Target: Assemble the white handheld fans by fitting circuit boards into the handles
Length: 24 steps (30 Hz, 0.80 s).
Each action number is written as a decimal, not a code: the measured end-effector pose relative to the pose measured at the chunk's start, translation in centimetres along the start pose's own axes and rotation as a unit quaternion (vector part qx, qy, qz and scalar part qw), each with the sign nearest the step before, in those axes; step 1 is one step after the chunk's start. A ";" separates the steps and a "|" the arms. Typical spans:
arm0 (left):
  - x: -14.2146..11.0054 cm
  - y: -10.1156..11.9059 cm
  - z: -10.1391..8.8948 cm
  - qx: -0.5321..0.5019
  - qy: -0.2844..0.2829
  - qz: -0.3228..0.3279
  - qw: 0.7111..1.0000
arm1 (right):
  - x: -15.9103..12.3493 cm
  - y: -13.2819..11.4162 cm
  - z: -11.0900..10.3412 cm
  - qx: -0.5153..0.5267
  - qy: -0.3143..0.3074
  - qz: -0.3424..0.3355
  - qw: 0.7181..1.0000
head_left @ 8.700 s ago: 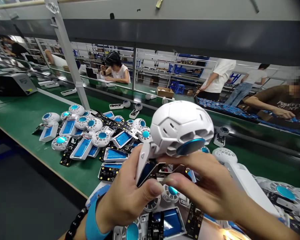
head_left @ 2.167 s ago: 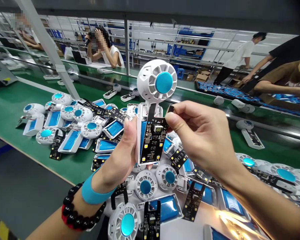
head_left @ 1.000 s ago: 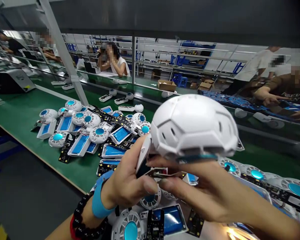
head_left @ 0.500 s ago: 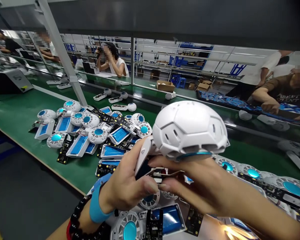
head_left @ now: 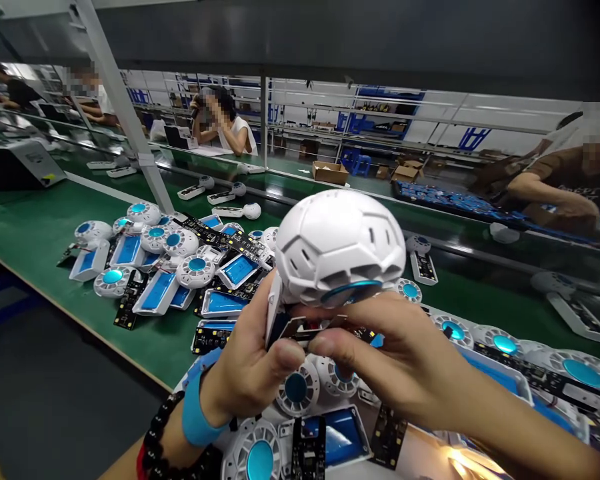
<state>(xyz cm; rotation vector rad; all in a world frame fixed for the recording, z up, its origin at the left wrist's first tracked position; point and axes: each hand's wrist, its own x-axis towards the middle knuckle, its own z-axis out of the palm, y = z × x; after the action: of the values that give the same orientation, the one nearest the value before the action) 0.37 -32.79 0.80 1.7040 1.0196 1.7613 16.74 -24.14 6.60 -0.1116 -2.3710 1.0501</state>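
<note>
You've got the white fan unit (head_left: 340, 243) raised over the loose units heaped by the table's (head_left: 40, 263) front edge, rounded head up top, blue disc angled down. Left hand (head_left: 250, 377) is wrapped round the handle, thumb on the near side, other fingers mostly hidden. Right hand (head_left: 403, 360) sits under the head, thumb and forefinger curled nearly together at what looks like the circuit board (head_left: 294, 327); can't tell if they're pinching it or just touching.

My read on the step: fingertip work on the board at the open handle. Next move calls for a steady left grip and light right fingertips; the head blocks part of your view, so tip it back first. Keep clear of the spare board (head_left: 309, 448) and open blue-filled handle (head_left: 343, 437) below.
</note>
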 end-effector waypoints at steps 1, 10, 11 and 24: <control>0.0 0.0 0.0 -0.004 0.003 0.003 1.000 | 0.1 0.0 0.1 0.003 0.006 -0.002 1.000; 0.6 -0.1 0.7 0.003 0.065 -0.020 0.998 | 1.6 0.2 2.5 0.208 0.187 0.066 0.958; 0.6 -0.2 0.8 0.005 0.068 -0.023 0.997 | 1.8 0.1 2.3 0.220 0.180 0.068 0.957; 1.9 1.3 0.1 -0.080 -0.008 -0.265 0.961 | 4.5 1.8 0.6 0.107 0.218 0.115 0.963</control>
<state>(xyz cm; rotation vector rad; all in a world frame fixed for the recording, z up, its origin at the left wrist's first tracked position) 0.51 -32.08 3.04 1.1981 1.1580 1.4311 12.36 -22.04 7.03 -0.4959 -1.8677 1.2369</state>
